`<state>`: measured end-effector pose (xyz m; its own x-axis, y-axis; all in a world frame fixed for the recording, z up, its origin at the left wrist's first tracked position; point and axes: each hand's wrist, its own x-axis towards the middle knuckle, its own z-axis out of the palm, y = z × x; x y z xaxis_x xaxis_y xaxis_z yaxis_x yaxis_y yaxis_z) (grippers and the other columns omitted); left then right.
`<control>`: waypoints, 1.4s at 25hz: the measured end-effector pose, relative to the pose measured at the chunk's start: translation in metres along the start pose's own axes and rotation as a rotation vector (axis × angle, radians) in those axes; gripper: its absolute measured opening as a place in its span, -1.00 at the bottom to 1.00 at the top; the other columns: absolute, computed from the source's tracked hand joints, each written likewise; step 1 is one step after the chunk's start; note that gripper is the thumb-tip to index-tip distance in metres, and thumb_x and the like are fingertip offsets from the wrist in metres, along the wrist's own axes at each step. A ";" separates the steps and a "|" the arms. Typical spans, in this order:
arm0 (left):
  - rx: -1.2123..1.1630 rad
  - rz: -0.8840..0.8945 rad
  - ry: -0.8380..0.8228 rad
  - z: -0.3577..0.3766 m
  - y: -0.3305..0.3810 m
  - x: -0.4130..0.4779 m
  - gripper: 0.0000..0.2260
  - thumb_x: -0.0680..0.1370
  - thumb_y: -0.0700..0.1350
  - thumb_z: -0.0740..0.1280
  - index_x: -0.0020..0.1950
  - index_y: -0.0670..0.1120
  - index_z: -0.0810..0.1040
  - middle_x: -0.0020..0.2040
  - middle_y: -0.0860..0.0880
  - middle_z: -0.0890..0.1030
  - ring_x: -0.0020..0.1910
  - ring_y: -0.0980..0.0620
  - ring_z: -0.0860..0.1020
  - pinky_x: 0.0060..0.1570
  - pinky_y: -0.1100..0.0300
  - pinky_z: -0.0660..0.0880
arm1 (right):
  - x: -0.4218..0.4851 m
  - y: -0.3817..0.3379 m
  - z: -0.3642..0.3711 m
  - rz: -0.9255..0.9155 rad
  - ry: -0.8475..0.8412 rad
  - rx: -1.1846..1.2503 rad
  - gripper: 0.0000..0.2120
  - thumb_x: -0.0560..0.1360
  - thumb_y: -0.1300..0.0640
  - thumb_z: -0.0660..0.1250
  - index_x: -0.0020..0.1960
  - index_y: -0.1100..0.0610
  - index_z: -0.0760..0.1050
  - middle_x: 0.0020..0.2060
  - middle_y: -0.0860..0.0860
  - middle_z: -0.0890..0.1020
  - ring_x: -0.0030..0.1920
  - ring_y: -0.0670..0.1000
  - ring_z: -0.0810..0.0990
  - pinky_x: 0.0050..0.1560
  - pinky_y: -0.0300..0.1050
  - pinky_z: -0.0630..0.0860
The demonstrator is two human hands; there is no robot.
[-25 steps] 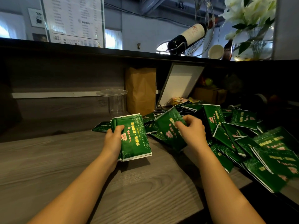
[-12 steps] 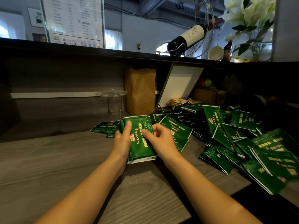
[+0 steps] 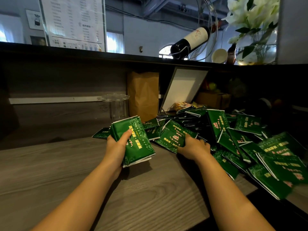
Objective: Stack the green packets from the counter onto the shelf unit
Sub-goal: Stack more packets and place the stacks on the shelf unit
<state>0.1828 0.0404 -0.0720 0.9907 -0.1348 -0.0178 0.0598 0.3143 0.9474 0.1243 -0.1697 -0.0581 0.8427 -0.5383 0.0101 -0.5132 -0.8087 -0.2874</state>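
Held bundle of green packets (image 3: 133,144), centre frame, just above desk (image 3: 66,172), in left hand (image 3: 116,147); grip wrapped round it. Right hand (image 3: 191,147) has left the bundle since 0.5 s ago, now closing on next packet (image 3: 173,135) at pile (image 3: 250,144), centre-right. Judged: still gathering; no shelving yet.

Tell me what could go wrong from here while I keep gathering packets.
1. The stack in the left hand is held by one side only, with its lower edges fanning apart; adding more could let packets slide out.
2. The right hand is pulling a packet from the pile, which leans loosely; its neighbours may shift.
3. Packets at the pile's near right sit at the counter edge and could drop off.
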 end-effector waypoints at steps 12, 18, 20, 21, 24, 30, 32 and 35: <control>0.051 0.008 -0.013 -0.005 0.002 0.001 -0.56 0.48 -0.02 0.41 0.31 -0.08 0.40 0.12 -0.11 0.61 0.03 -0.11 0.61 0.06 -0.05 0.54 | -0.016 -0.006 -0.021 -0.309 0.510 1.369 -0.68 0.50 0.39 0.29 0.19 0.11 0.43 -0.16 -0.01 0.62 -0.20 -0.14 0.63 -0.27 -0.32 0.56; 0.147 -0.024 -0.104 0.002 0.004 -0.006 -0.63 0.48 -0.04 0.40 0.25 -0.08 0.45 0.07 -0.13 0.63 -0.04 -0.12 0.63 -0.08 0.04 0.56 | -0.026 -0.015 -0.024 -0.434 0.228 1.469 -0.75 0.48 0.41 0.27 -0.02 0.09 0.53 -0.33 -0.05 0.65 -0.32 -0.10 0.63 -0.32 -0.24 0.55; 0.197 -0.055 -0.168 0.006 0.006 -0.011 -0.67 0.49 -0.03 0.39 0.22 -0.06 0.48 0.03 -0.12 0.66 -0.05 -0.12 0.64 -0.04 0.03 0.57 | -0.030 -0.022 -0.021 -0.531 0.129 1.312 -0.75 0.47 0.42 0.28 -0.03 0.10 0.54 -0.26 0.03 0.64 -0.29 -0.10 0.63 -0.30 -0.24 0.55; 0.219 -0.065 -0.197 0.008 0.007 -0.014 -0.68 0.49 -0.02 0.39 0.21 -0.05 0.49 0.02 -0.12 0.66 -0.05 -0.11 0.64 -0.02 0.03 0.57 | -0.032 -0.025 -0.017 -0.577 0.109 1.244 -0.75 0.47 0.41 0.30 -0.03 0.08 0.54 -0.22 0.05 0.63 -0.25 -0.10 0.64 -0.25 -0.22 0.57; 0.234 -0.073 -0.270 0.014 0.011 -0.022 -0.66 0.45 0.05 0.40 0.17 -0.03 0.49 -0.01 -0.09 0.68 -0.07 -0.07 0.66 -0.05 0.08 0.57 | -0.033 -0.032 -0.009 -0.690 0.171 1.087 -0.73 0.46 0.37 0.34 0.00 0.02 0.56 -0.13 -0.01 0.65 -0.08 -0.13 0.63 -0.05 -0.17 0.59; 0.302 -0.090 -0.379 0.016 0.014 -0.029 -0.45 0.29 0.03 0.48 0.24 -0.06 0.45 0.02 -0.12 0.68 -0.06 -0.07 0.67 -0.04 0.05 0.59 | -0.034 -0.041 0.001 -0.800 0.304 0.797 -0.66 0.45 0.22 0.40 0.12 -0.14 0.55 -0.08 -0.21 0.57 -0.01 -0.25 0.43 0.03 -0.43 0.35; 0.295 -0.097 -0.366 0.014 0.014 -0.028 -0.57 0.41 -0.07 0.46 0.23 -0.07 0.46 0.00 -0.12 0.68 -0.10 -0.05 0.68 -0.11 0.08 0.60 | -0.032 -0.044 0.003 -0.842 0.319 0.789 -0.69 0.48 0.21 0.37 0.14 -0.11 0.55 -0.05 -0.30 0.54 0.05 -0.17 0.42 0.08 -0.38 0.33; 0.244 -0.133 -0.319 0.008 0.014 -0.025 -0.69 0.47 -0.10 0.41 0.18 -0.07 0.50 -0.09 -0.08 0.70 -0.19 -0.02 0.67 -0.21 0.13 0.58 | -0.009 -0.031 0.004 -0.609 0.386 1.001 -0.75 0.54 0.21 0.27 0.14 -0.04 0.56 0.03 -0.16 0.60 0.15 -0.07 0.49 0.21 -0.09 0.44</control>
<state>0.1582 0.0409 -0.0553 0.8868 -0.4550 -0.0814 0.1159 0.0484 0.9921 0.1334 -0.1385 -0.0533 0.7101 -0.3093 0.6325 0.4400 -0.5062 -0.7417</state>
